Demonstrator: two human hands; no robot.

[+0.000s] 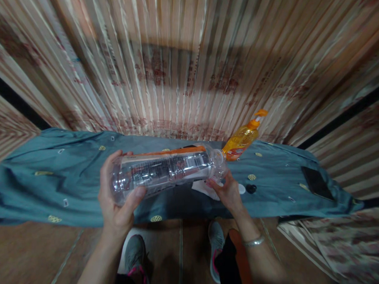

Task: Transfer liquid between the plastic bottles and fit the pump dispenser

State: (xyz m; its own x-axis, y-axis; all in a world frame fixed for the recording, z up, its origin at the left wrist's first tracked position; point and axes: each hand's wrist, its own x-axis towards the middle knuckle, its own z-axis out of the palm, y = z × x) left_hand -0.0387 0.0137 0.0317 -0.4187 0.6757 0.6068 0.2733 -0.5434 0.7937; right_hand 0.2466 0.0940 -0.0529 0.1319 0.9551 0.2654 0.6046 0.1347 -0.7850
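Note:
A large clear plastic bottle (166, 171) with a barcode label and an orange strip lies sideways in the air above the cloth. Its broad base rests in my left hand (117, 199), thumb on the near side and fingers wrapped behind. At the narrow neck end, my right hand (229, 191) grips the bottle, partly hidden behind it. Below the neck, a white piece (205, 189) shows, its kind unclear. A small white disc (241, 188) and a black cap-like thing (251, 189) lie just right of my right hand.
An orange pump bottle (242, 139) of yellow liquid stands behind the neck. A dark flat rectangular object (317, 182) lies at the right of the green patterned cloth (73, 171). A striped curtain (179, 75) hangs behind. My shoes are on the tiled floor below.

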